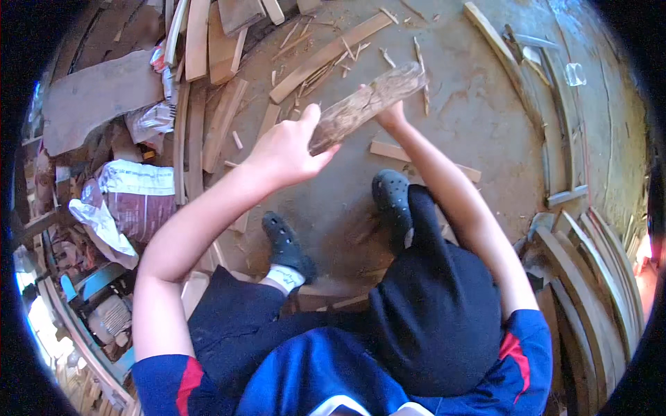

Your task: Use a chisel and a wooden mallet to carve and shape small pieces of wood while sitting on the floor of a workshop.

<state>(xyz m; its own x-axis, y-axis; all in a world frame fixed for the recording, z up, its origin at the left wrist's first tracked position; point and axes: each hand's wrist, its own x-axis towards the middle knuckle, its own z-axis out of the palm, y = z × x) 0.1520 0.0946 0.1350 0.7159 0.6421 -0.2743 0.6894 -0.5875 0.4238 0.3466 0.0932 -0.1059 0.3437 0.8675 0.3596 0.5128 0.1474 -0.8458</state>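
While the fingers [325,158] of the left hand [288,149] grip the near end of a rough wooden board [368,104], the right hand [393,116] holds it from behind, mostly hidden; board raised aslant above the floor [340,211]. Beyond: loose planks [333,55], splinters. Below: dark clogs [392,191]. Left: plastic sack [142,208]. Right: long stacked timbers [583,277].

"What's on the left?"
"A white-and-maroon sack [142,204] below a grey sheet [104,100] (ragged along one edge), then a ribbed grey casing [111,317]."
"And the right?"
"Long planks [579,277] bunched together, and a clear object [575,74] on the floor [479,97]."
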